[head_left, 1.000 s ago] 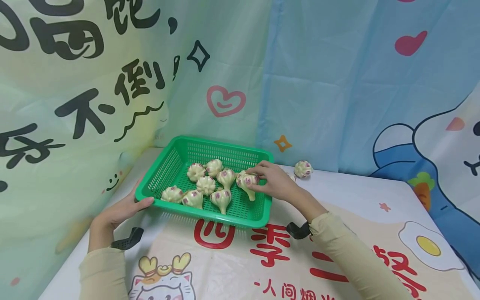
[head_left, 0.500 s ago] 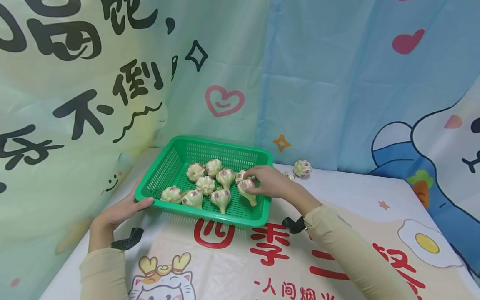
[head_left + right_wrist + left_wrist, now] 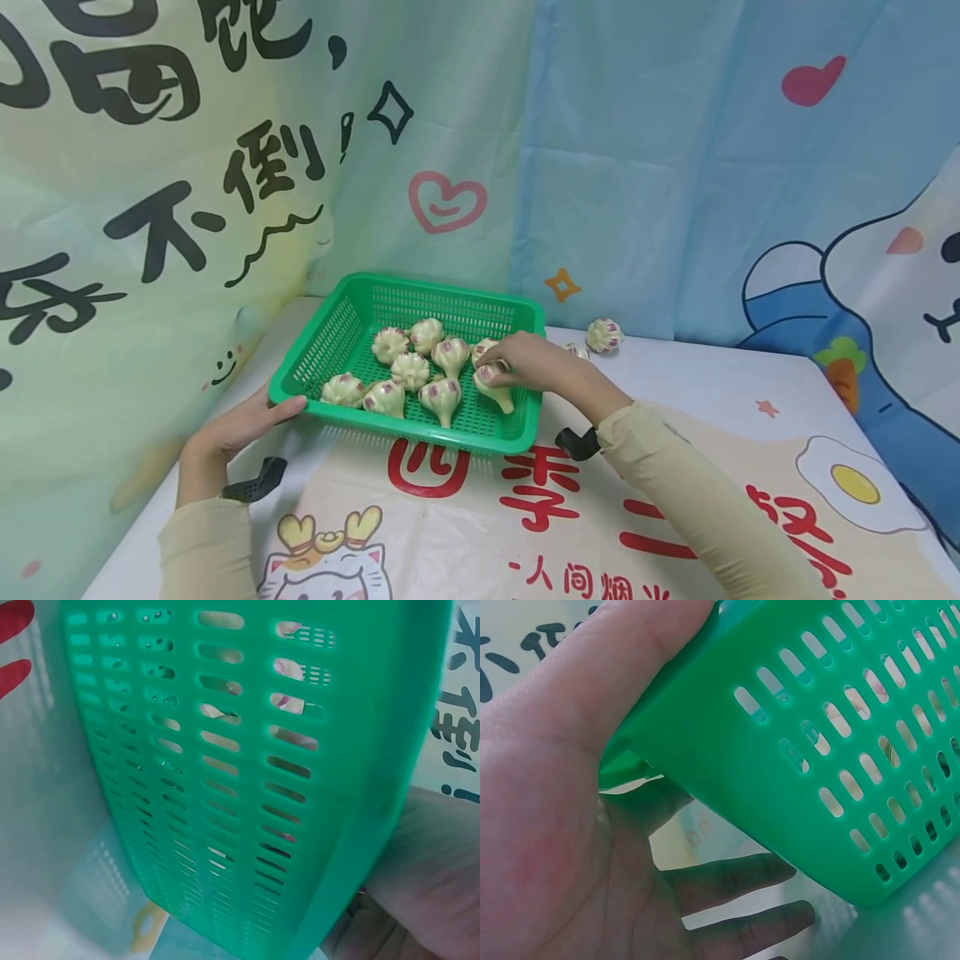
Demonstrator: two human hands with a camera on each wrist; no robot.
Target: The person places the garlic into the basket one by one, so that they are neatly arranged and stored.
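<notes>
In the head view, a green perforated basket (image 3: 337, 410) sits against the backdrop with several purple-streaked garlic bulbs (image 3: 441, 398) inside. My left hand (image 3: 242, 427) holds its front left corner. The left wrist view shows the thumb over the rim and the other fingers below it, outside the wall. At the right end of the basket, my right hand (image 3: 536, 362) pinches a garlic bulb (image 3: 495, 395), its stem towards the front. Another bulb (image 3: 481, 350) lies just behind, partly covered by the fingers. In the right wrist view the basket wall hides the right fingertips.
Right of the basket, a garlic bulb (image 3: 604, 335) lies by the backdrop, and a second one (image 3: 577, 350) is partly hidden behind the right hand. A printed cloth (image 3: 450, 542) covers the table. Printed curtains (image 3: 615, 167) rise behind and at left.
My right hand has lowered the garlic bulb towards the basket floor, uncovering the bulb behind it. The left hand and the basket have stayed in place.
</notes>
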